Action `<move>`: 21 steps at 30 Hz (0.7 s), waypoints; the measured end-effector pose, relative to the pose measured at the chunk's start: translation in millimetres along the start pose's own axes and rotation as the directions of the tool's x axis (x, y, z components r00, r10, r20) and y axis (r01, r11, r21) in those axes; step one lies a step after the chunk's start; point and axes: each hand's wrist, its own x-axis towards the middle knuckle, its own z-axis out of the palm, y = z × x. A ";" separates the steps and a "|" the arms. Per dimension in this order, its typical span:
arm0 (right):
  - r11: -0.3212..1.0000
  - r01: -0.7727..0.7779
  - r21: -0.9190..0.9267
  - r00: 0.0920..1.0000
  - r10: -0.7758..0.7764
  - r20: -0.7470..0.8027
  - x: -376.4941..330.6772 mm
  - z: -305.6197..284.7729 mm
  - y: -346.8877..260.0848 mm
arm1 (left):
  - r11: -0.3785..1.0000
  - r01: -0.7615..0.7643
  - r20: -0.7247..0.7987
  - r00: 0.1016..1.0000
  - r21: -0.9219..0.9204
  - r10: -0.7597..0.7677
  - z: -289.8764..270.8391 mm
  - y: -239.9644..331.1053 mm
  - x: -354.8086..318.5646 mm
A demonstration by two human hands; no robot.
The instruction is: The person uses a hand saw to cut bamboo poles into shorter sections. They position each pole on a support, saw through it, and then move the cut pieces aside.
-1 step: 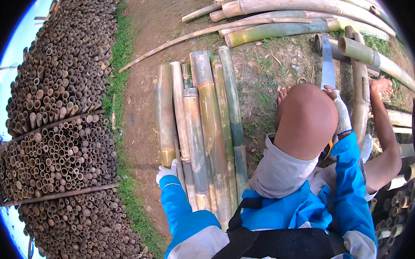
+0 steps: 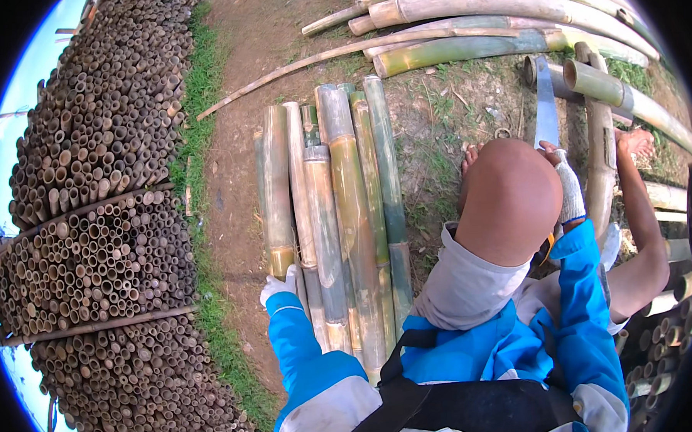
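My left hand (image 2: pixel 278 287), in a white glove below a blue sleeve, closes on the near end of the leftmost split bamboo slat (image 2: pixel 277 196). This slat lies in a row of split bamboo slats (image 2: pixel 346 208) on the dirt in front of me. My right hand (image 2: pixel 569 189), also gloved, grips a machete (image 2: pixel 546 103) whose flat grey blade points away from me. My bare bent knee (image 2: pixel 511 201) is between the two hands and hides part of the right hand. The machete blade lies beside an upright bamboo pole (image 2: pixel 600 166).
Stacked bundles of cut bamboo tubes (image 2: pixel 99 227) form a wall on the left, behind a grass strip (image 2: pixel 204 145). Long whole bamboo poles (image 2: pixel 500 24) lie across the far ground. My bare lower leg and foot (image 2: pixel 638 195) rest at the right, by more tube ends (image 2: pixel 660 341).
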 end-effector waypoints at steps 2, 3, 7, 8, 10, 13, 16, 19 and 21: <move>1.000 0.000 -0.008 1.000 0.000 0.012 1.9 -0.5 1.7 | 0.990 -0.113 0.053 0.992 -0.085 0.118 20.2 -24.5 8.3; 0.999 -0.042 -0.021 0.998 0.040 -0.056 1.4 -1.7 2.9 | 0.919 -0.051 0.063 0.995 -0.390 0.082 40.5 -38.6 7.1; 1.000 -0.004 0.030 1.000 0.005 -0.011 3.6 -6.7 6.2 | 0.556 0.447 0.341 0.894 -0.701 -0.290 118.1 -88.7 -12.3; 1.000 -0.005 0.031 1.000 0.006 -0.007 4.6 -8.0 8.1 | 0.546 0.456 0.346 0.890 -0.703 -0.299 127.7 -93.5 -20.1; 1.000 0.005 0.027 1.000 -0.005 -0.008 7.7 -9.1 14.5 | 0.519 0.478 0.360 0.878 -0.709 -0.317 142.4 -98.4 -64.9; 1.000 0.010 0.018 1.000 -0.010 -0.011 15.0 -5.8 26.9 | 0.758 0.539 0.333 0.837 -0.367 -0.435 122.3 -82.6 -86.8; 0.996 0.084 0.041 0.996 -0.084 -0.015 21.3 2.3 38.3 | 0.856 0.361 0.216 0.930 -0.369 -0.299 99.1 -70.8 -103.7; 0.966 -0.002 0.258 0.996 -0.020 0.081 18.7 9.2 40.0 | 0.798 0.437 0.329 0.890 -0.415 -0.316 84.1 -75.2 -103.3; 0.986 0.043 0.163 0.998 -0.049 0.038 13.3 11.9 35.4 | 0.782 0.431 0.337 0.893 -0.450 -0.298 81.7 -79.7 -102.4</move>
